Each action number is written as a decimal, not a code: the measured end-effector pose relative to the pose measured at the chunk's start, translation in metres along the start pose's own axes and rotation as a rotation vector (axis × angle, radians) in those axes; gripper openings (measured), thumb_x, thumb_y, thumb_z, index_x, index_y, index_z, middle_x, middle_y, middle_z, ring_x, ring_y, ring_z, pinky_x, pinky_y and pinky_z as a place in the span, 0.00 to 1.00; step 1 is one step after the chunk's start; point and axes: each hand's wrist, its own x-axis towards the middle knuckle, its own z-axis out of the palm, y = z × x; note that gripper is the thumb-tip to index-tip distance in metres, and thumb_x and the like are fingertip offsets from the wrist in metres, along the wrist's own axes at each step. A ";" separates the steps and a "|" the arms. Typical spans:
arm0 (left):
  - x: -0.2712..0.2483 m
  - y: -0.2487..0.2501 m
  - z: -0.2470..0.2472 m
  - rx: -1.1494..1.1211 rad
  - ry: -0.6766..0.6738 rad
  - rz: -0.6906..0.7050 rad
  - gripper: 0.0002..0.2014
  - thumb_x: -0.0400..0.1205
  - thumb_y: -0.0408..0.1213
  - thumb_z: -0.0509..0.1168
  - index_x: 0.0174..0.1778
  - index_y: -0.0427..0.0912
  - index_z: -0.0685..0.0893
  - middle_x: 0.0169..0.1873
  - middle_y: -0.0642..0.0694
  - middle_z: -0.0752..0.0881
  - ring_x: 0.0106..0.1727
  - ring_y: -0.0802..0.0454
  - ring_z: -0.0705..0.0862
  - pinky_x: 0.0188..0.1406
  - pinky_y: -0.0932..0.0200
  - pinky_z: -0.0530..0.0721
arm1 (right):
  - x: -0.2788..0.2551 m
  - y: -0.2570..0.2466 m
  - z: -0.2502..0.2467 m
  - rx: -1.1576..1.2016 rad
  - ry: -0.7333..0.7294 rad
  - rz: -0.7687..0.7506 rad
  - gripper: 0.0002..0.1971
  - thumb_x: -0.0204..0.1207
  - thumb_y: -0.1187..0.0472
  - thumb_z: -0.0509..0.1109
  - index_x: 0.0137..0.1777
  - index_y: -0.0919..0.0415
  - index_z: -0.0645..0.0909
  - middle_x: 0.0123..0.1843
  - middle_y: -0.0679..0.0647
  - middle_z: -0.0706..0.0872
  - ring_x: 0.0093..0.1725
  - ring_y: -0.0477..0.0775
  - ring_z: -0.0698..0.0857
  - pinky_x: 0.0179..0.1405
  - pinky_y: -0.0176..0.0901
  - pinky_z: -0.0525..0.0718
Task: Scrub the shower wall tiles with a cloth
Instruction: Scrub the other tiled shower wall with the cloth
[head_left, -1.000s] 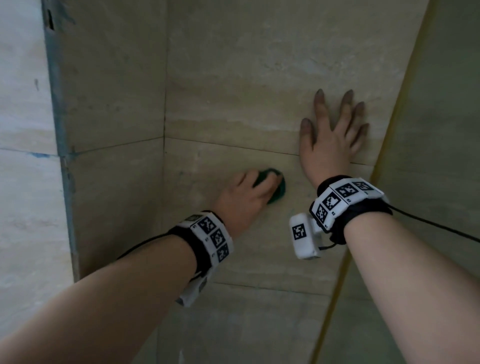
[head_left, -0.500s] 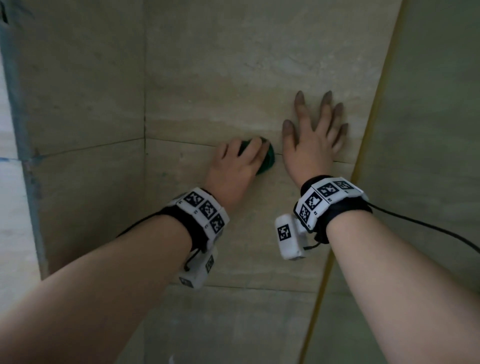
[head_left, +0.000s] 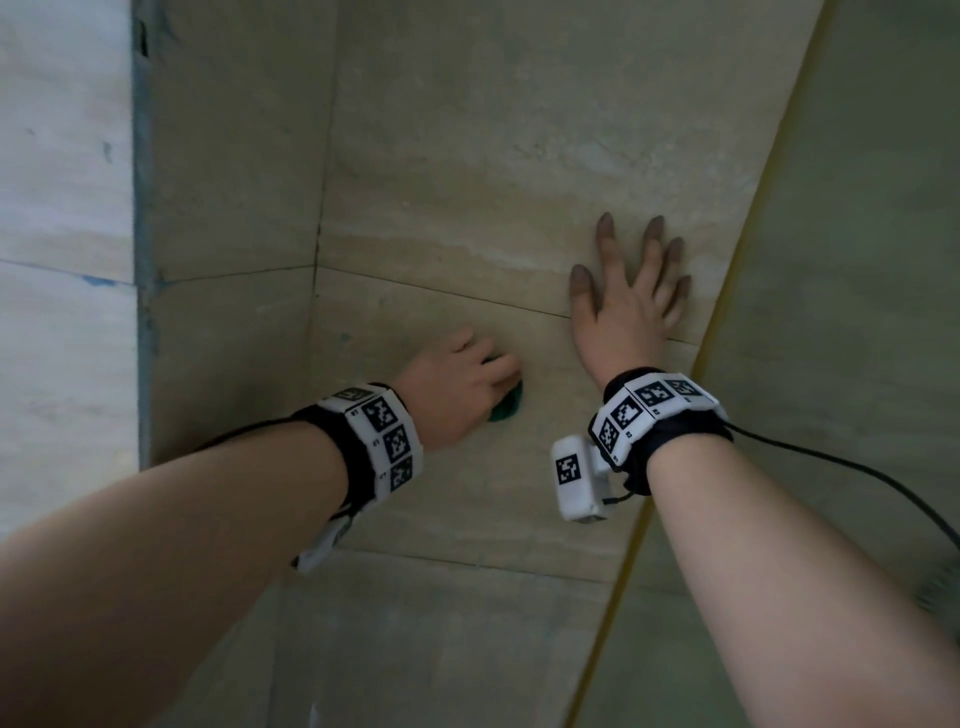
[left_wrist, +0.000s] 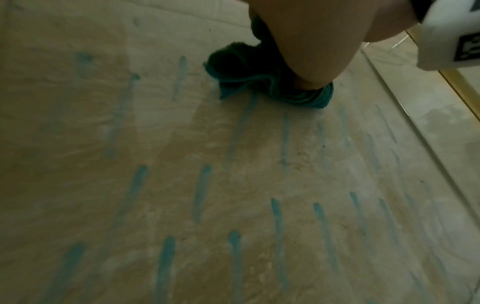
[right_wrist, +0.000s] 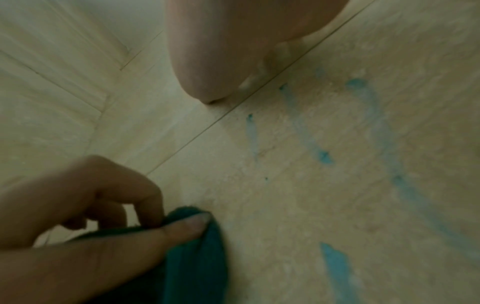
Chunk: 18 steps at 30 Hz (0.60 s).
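Beige tiled shower wall (head_left: 467, 156), blue streaks (left_wrist: 202, 191).

cloth (head_left: 506, 408): I see only a sliver, left hand (head_left: 452, 392) covers it | left-wrist view: fingers hidden, 12 o'clock

A hand (right_wrist: 85, 218) at lower left pinched a bunched teal cloth (right_wrist: 197, 253) against the beige tile (right_wrist: 298, 205); blurred blue streaks (right_wrist: 335, 265), possibly cleaner, ran down beside it.

Cloth (head_left: 506, 410) under left hand (head_left: 452, 397) on wall tiles (head_left: 467, 171), left of right hand (head_left: 626, 312).
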 end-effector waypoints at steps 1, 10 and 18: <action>0.000 -0.003 -0.004 -0.016 -0.015 -0.033 0.17 0.70 0.39 0.63 0.50 0.42 0.91 0.43 0.48 0.85 0.36 0.48 0.80 0.43 0.55 0.67 | -0.001 -0.001 -0.002 0.003 -0.019 0.000 0.27 0.85 0.44 0.52 0.83 0.39 0.52 0.86 0.57 0.43 0.84 0.63 0.40 0.80 0.62 0.38; 0.029 -0.032 -0.049 -0.921 0.201 -0.879 0.16 0.85 0.35 0.61 0.68 0.35 0.78 0.59 0.39 0.78 0.53 0.45 0.80 0.50 0.57 0.77 | -0.016 -0.021 -0.030 0.461 -0.008 0.113 0.21 0.85 0.61 0.57 0.77 0.53 0.70 0.79 0.55 0.67 0.78 0.55 0.65 0.78 0.52 0.61; 0.050 -0.042 -0.071 -1.693 0.337 -1.187 0.09 0.79 0.25 0.68 0.39 0.41 0.77 0.36 0.44 0.83 0.36 0.52 0.82 0.33 0.61 0.80 | -0.036 -0.063 -0.039 0.967 -0.163 0.137 0.22 0.83 0.60 0.65 0.77 0.57 0.71 0.72 0.50 0.78 0.69 0.47 0.78 0.71 0.46 0.76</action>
